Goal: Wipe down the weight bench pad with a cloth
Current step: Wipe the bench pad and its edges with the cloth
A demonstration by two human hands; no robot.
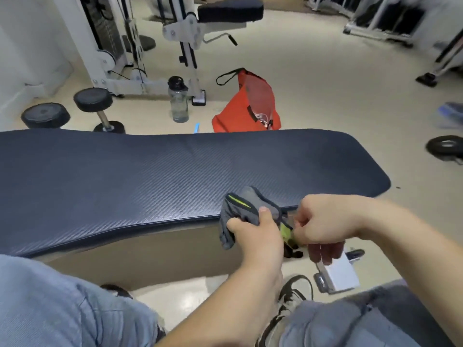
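- At the near edge of the bench pad (175, 171), toward its right end: grey cloth (244, 211) with lime-green trim, partly lying on the pad, partly hanging over the edge.
- Held from both sides: left hand (253, 234) closed on the grey bunch, thumb on top; right hand (323, 221) closed in a pinch on the green corner, other fingers curled.
- Looks like arranging or folding before wiping; no stroke on the pad visible yet, almost all of the dark textured surface still to do.
- Beyond the pad, on the floor: clear water bottle (179, 101), orange bag (250, 106) lying open, two dumbbells (75, 111), white cable machine (140, 46) behind them.
- To the right, a weight plate (446, 147) on the floor; below the hands, a white foot of the frame (338, 271) and a dark shoe (295, 294); blue jeans (62, 301) at the bottom of the view.
- Possible trouble: cloth too bunched, so only a narrow strip touches and stripes of the pad stay unwiped.
- Also possible: hanging part slipping off the edge to the floor if one grip loosens, then picking up dirt.
- Far left end of the pad a long reach from this seat; could be missed without shifting the body.
- Ribbed texture may catch the trim and drag the cloth out of the fingers on a fast stroke.
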